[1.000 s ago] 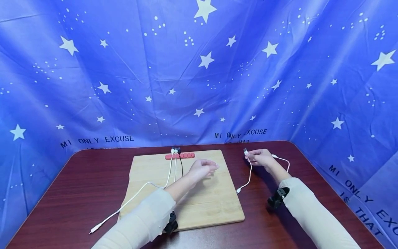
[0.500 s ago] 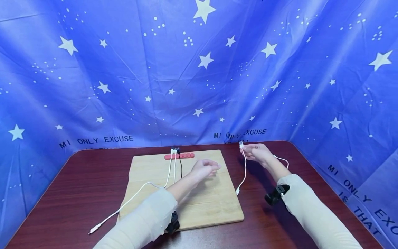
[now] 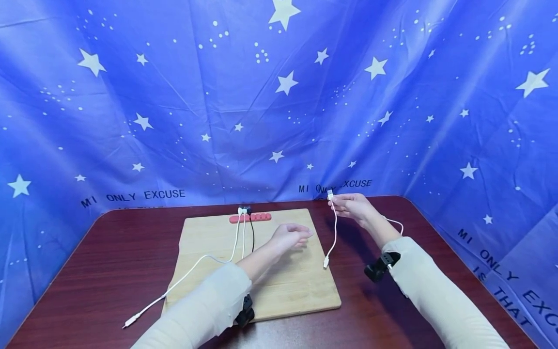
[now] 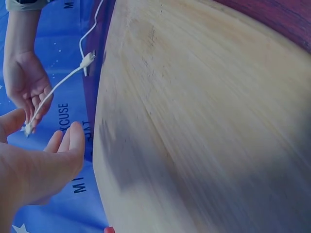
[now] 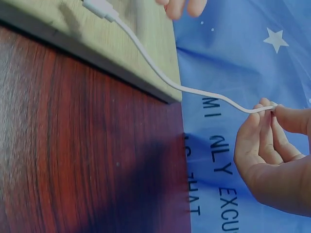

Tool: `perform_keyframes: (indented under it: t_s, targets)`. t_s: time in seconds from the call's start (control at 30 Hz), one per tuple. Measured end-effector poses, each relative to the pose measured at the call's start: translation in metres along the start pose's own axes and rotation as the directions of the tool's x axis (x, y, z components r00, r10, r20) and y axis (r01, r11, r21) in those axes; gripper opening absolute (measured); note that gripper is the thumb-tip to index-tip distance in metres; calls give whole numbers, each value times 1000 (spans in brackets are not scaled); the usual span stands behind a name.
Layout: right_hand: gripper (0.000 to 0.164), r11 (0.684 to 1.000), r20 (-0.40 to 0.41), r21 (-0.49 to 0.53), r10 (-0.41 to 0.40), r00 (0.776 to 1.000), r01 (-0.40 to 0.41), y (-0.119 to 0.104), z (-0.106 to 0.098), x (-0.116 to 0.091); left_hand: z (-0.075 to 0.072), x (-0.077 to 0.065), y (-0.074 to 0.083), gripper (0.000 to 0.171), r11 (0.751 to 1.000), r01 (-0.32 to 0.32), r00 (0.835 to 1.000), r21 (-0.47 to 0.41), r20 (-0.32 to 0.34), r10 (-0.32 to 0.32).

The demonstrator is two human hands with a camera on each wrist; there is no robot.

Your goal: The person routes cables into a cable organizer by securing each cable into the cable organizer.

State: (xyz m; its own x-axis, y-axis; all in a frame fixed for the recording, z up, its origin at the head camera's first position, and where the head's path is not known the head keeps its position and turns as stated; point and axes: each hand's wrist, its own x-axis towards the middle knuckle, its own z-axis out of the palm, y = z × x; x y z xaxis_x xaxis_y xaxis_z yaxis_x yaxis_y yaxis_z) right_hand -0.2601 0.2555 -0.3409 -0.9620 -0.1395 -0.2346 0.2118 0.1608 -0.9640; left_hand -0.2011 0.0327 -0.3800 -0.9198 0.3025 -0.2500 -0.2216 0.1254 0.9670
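My right hand (image 3: 355,208) pinches a short white USB cable (image 3: 335,228) by its USB-A plug, raised above the table's back right. The cable's other plug (image 5: 99,7) dangles over the right edge of the wooden board (image 3: 287,286). My left hand (image 3: 287,238) hovers over the board with relaxed fingers and holds nothing; in the left wrist view its thumb and fingers (image 4: 73,148) are spread apart. At the board's back edge a red cable holder (image 3: 261,217) carries two white cables (image 3: 237,237) and a black cable (image 3: 253,237).
A longer white cable's plug (image 3: 131,321) lies on the dark red table (image 3: 87,271) at the front left. Behind my right wrist another white cable (image 3: 395,222) lies on the table. A blue star-patterned curtain (image 3: 244,97) hangs around the back and sides.
My right hand has risen and moved left with the USB cable, whose lower plug has swung over the board's edge. My left hand has shifted slightly right.
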Motion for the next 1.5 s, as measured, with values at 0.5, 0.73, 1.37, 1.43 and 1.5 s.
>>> perform_keyframes:
  t_s: [0.5, 0.73, 1.37, 1.43, 1.5]
  targets:
    - [48, 998, 31, 61, 14, 999, -16, -5, 25, 10, 17, 2, -6, 33, 996, 36, 996, -86, 88, -28]
    - [47, 996, 47, 84, 2, 999, -6, -7, 35, 13, 17, 3, -10, 30, 989, 55, 987, -136, 156, -33]
    - [46, 990, 51, 140, 29, 998, -36, -1, 51, 18, 11, -3, -18, 35, 972, 83, 976, -220, 214, -35]
    - [46, 988, 55, 150, 33, 998, -41, 1, 52, 19, 11, -4, -18, 34, 969, 96, 977, -226, 210, -48]
    - [46, 986, 51, 159, 39, 998, -47, 3, 53, 20, 11, -4, -18, 32, 967, 107, 978, -232, 201, -60]
